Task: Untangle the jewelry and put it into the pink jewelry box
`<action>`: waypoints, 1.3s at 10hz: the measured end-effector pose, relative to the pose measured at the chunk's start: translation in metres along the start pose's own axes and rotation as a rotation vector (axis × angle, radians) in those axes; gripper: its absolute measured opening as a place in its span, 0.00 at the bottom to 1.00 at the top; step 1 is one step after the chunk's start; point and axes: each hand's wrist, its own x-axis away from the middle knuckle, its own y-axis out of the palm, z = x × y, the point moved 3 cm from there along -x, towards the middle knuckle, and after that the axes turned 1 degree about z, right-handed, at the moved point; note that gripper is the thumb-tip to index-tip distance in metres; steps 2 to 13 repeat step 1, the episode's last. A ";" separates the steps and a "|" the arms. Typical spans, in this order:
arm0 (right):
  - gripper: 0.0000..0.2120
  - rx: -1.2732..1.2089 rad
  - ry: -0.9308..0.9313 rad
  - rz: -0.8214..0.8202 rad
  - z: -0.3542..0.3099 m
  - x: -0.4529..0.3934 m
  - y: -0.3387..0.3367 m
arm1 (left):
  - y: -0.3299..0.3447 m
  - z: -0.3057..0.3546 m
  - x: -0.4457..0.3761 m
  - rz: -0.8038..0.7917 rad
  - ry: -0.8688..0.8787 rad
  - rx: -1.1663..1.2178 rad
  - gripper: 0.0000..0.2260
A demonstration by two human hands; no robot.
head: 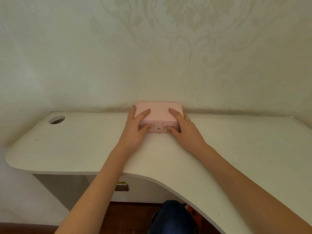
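Note:
The pink jewelry box (158,112) sits closed on the white desk, close to the wall, its snap tab (158,128) facing me. My left hand (135,130) holds the box's left side, fingers on the lid and thumb against the front face. My right hand (183,129), with a ring on one finger, holds the right side the same way. No jewelry is in view.
The white desk (84,146) has a curved front edge and a round cable hole (56,119) at its back left. Patterned wallpaper (185,48) rises right behind the box. My knee (172,217) shows under the desk.

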 end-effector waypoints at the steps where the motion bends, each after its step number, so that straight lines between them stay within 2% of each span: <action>1: 0.27 -0.095 0.026 -0.078 0.002 -0.003 -0.011 | -0.006 0.001 -0.002 0.048 0.023 -0.024 0.24; 13: 0.27 -0.095 0.026 -0.078 0.002 -0.003 -0.011 | -0.006 0.001 -0.002 0.048 0.023 -0.024 0.24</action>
